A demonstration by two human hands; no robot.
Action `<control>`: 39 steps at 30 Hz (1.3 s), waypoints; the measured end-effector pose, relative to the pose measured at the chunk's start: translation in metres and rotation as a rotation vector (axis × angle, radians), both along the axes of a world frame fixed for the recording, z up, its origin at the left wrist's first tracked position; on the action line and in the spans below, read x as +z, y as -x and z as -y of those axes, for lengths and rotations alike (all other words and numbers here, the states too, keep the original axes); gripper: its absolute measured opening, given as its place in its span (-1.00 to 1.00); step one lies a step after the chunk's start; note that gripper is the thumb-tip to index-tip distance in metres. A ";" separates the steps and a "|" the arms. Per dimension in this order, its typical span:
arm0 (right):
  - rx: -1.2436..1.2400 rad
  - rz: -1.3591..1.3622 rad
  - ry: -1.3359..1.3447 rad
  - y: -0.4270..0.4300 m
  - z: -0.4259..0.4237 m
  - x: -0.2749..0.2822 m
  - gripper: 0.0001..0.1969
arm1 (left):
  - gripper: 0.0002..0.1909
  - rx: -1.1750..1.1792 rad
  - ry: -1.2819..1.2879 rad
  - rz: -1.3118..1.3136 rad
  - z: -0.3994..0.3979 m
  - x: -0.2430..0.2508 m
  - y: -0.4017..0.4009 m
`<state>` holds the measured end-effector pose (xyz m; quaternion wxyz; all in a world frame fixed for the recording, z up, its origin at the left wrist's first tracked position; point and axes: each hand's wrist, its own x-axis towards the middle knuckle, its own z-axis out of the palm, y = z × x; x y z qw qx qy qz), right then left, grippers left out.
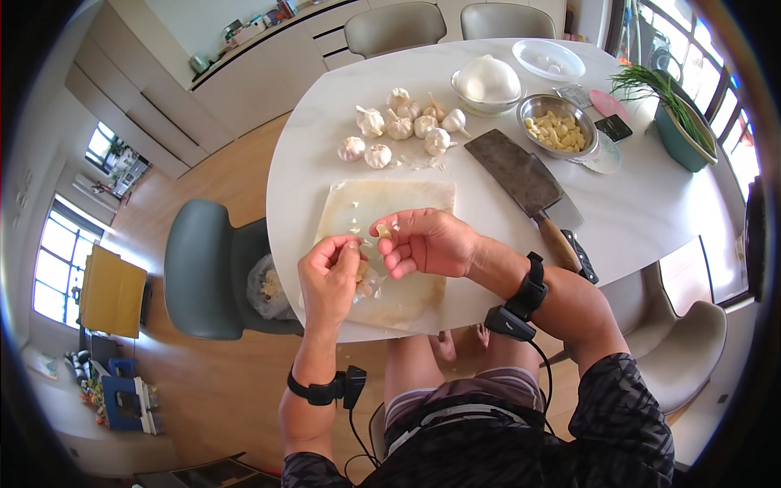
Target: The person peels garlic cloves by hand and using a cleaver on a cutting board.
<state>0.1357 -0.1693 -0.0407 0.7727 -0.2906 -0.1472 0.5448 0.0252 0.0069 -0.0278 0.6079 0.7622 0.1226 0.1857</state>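
My right hand [427,243] holds a garlic clove [384,231] between thumb and fingers above a pale cutting board [421,195]. Close by on its left, my left hand [332,268] has thumb and forefinger pinched together, with a small bit of skin at the tips. Partly hidden behind the left hand, garlic pieces and skins [368,283] lie on the board. Small white scraps [355,221] dot the board's left part. Beyond the board sit several whole garlic bulbs [399,127]. A steel bowl [558,125] of peeled cloves stands farther right.
A cleaver [518,177] lies right of the board, partly over another knife [579,256]. Behind are a covered bowl [488,82] and a clear plastic lid [548,60]. A green container with chives [686,131] stands at right. A bag of scraps [268,287] rests on the left chair.
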 end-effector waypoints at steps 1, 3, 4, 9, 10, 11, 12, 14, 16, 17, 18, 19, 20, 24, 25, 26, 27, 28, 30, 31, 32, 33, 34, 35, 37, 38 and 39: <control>-0.001 -0.006 -0.016 0.000 0.001 -0.001 -0.79 | -0.91 -0.001 0.000 0.000 0.002 0.003 0.001; -0.002 -0.012 -0.031 0.001 0.001 0.000 -0.79 | -0.90 -0.005 -0.060 0.059 0.012 0.014 0.005; -0.027 -0.003 -0.009 0.002 0.001 0.001 -0.79 | -0.90 -0.006 -0.058 0.056 0.018 0.020 0.007; -0.081 0.078 0.095 0.007 -0.003 0.000 -0.80 | -0.90 -0.018 -0.482 0.214 0.020 0.020 0.005; -0.094 0.124 0.117 0.008 -0.004 -0.002 -0.79 | -0.90 -0.018 -0.483 0.213 0.020 0.020 0.004; -0.107 0.170 0.140 0.009 -0.005 -0.003 -0.77 | -0.90 -0.037 -0.566 0.236 0.020 0.021 0.003; -0.106 0.169 0.140 0.010 -0.005 -0.003 -0.77 | -0.90 -0.057 -0.649 0.259 0.020 0.022 0.003; -0.145 0.313 0.163 0.012 -0.006 -0.003 -0.75 | -0.91 -0.042 -0.637 0.226 0.020 0.023 0.003; -0.152 0.352 0.177 0.014 -0.006 0.001 -0.74 | -0.92 -0.024 -0.627 0.197 0.020 0.024 0.004; -0.160 0.392 0.191 0.015 -0.005 0.002 -0.74 | -0.93 -0.019 -0.611 0.183 0.021 0.024 0.006; -0.160 0.391 0.190 0.015 -0.005 0.002 -0.74 | -0.93 -0.017 -0.595 0.170 0.021 0.024 0.006; -0.158 0.397 0.193 0.015 -0.005 0.002 -0.74 | -0.93 -0.017 -0.597 0.168 0.023 0.024 0.006; -0.155 0.403 0.196 0.015 -0.005 0.001 -0.73 | -0.93 -0.007 -0.623 0.186 0.025 0.025 0.006; -0.132 0.354 0.145 0.013 -0.006 -0.003 -0.74 | -0.95 -0.010 -0.655 0.222 0.023 0.025 0.006; -0.109 0.308 0.127 0.012 -0.007 -0.003 -0.74 | -0.95 -0.010 -0.656 0.222 0.023 0.024 0.007; -0.085 0.262 0.108 0.012 -0.007 -0.004 -0.74 | -0.98 -0.007 -0.491 0.147 0.023 0.024 0.009; -0.087 0.261 0.109 0.011 -0.006 -0.003 -0.74 | -0.98 -0.006 -0.326 0.074 0.023 0.024 0.009; -0.077 0.211 0.075 0.010 -0.004 -0.003 -0.73 | -0.98 -0.007 -0.325 0.074 0.022 0.026 0.009; -0.069 0.160 0.042 0.008 -0.002 -0.002 -0.73 | -0.97 0.026 -0.233 0.038 0.019 0.030 0.010; -0.058 0.135 0.027 0.006 -0.002 -0.003 -0.72 | -0.97 0.024 -0.233 0.038 0.016 0.029 0.010; -0.046 0.110 0.012 0.005 -0.001 -0.003 -0.71 | -0.97 0.029 -0.237 0.049 0.013 0.025 0.009; -0.045 0.110 0.011 0.005 -0.001 -0.003 -0.71 | -0.97 0.036 -0.241 0.060 0.011 0.023 0.009; -0.026 0.079 -0.016 0.005 -0.001 -0.002 -0.73 | -0.97 0.037 -0.242 0.060 0.010 0.024 0.010; -0.007 0.048 -0.044 0.005 -0.001 -0.001 -0.75 | -0.97 0.027 -0.253 0.061 0.010 0.024 0.010; -0.008 0.058 -0.032 0.005 0.000 0.000 -0.75 | -0.97 0.018 -0.264 0.063 0.012 0.026 0.011; -0.009 0.067 -0.021 0.005 0.000 0.000 -0.75 | -0.96 0.002 -0.254 0.063 0.016 0.028 0.012; -0.008 0.067 -0.021 0.006 0.000 0.000 -0.75 | -0.95 -0.012 -0.245 0.062 0.019 0.030 0.013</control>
